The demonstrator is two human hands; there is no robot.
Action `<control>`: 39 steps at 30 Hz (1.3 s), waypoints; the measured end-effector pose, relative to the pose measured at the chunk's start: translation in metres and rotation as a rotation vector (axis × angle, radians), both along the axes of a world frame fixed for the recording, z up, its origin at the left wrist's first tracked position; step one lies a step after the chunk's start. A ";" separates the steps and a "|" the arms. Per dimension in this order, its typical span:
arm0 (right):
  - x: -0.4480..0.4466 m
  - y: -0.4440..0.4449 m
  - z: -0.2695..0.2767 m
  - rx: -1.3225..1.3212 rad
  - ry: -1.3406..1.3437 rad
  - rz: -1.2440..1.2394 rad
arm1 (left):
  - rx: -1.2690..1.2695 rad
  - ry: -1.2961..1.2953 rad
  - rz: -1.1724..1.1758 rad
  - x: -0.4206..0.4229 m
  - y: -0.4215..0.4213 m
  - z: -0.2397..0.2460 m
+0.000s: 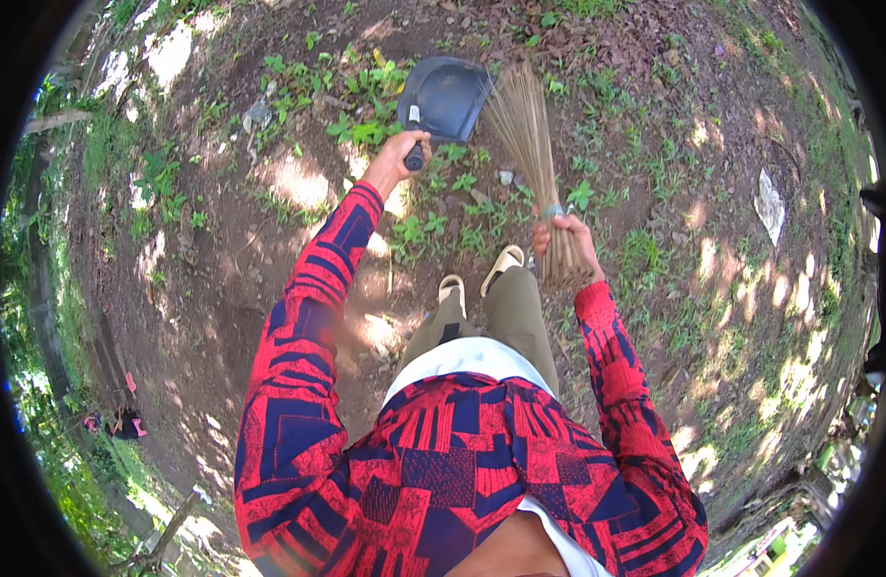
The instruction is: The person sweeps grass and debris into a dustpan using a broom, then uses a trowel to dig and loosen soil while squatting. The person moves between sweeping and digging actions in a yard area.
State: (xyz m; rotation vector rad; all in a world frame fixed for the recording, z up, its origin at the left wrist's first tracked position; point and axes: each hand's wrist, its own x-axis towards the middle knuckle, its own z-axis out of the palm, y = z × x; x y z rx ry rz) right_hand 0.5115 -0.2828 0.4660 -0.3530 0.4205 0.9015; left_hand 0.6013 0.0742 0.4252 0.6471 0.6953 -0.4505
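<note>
My left hand [403, 155] is wrapped around the handle of a dark plastic dustpan [446, 97]. The pan is held out ahead, its open side facing right. In my right hand [569, 236] is a broom of thin stiff sticks [526, 137], gripped near its bound butt end. A pale green tie [552, 210] circles the bundle just above my fingers. The broom's bristle tips fan out beside the dustpan's right edge; whether they touch it I cannot tell. Low green weeds [371, 130] grow around and below the pan.
A whitish flat scrap [769, 205] lies on the ground to the right. Dry brown leaves [648, 36] cover soil at the top. A crumpled pale piece of litter [257, 114] sits among weeds on the left. A branch [165, 537] stands at lower left.
</note>
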 end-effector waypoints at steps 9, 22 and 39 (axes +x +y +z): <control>-0.094 0.069 -0.011 -0.006 0.021 0.044 | -0.020 -0.028 -0.006 -0.105 0.022 0.010; -0.269 0.037 -0.062 0.004 0.094 -0.136 | -0.046 -0.144 0.017 -0.295 0.089 0.001; -0.406 0.183 -0.145 0.155 0.211 -0.432 | -0.094 0.099 -0.135 -0.361 0.167 -0.128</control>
